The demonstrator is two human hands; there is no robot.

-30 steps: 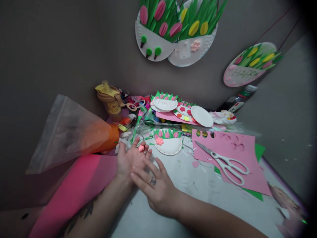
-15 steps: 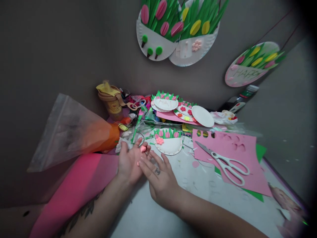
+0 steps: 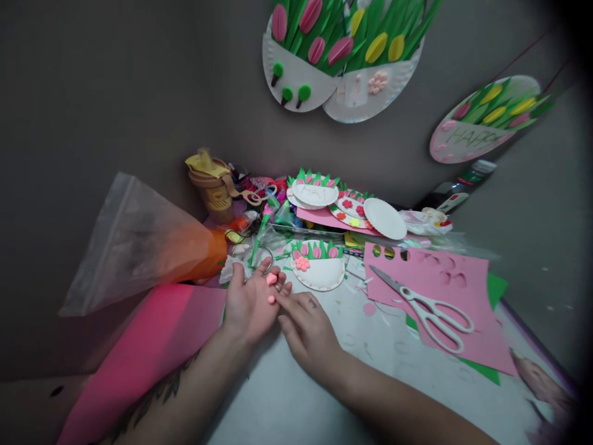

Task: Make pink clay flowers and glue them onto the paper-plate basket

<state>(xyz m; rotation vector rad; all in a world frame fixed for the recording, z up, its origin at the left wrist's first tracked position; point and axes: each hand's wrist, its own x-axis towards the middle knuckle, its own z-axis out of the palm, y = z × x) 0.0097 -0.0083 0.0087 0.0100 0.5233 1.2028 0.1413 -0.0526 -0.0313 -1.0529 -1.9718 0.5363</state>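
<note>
My left hand [image 3: 254, 303] is palm up with its fingers slightly curled. On its fingers rests a pink clay lump [image 3: 271, 279], and a smaller pink clay ball [image 3: 271, 300] lies just below it on the palm side. My right hand [image 3: 308, 327] reaches in from the right, its index fingertip beside the small ball; its other fingers are partly folded and nothing shows in them. Just beyond the hands lies a small paper-plate basket [image 3: 319, 273] with paper tulips and a pink clay flower [image 3: 302, 264] on its left side.
White scissors [image 3: 428, 312] lie on pink paper [image 3: 445, 278] at the right. A clear bag with orange contents [image 3: 152, 247] stands at the left, near a yellow-lidded cup [image 3: 215, 191]. Decorated plates [image 3: 315, 193] are stacked at the back; a dark bottle [image 3: 456, 185] leans behind.
The small ball now shows plainly on my left hand, and my right fingers have drawn back a little and folded more. The whole view has shifted slightly.
</note>
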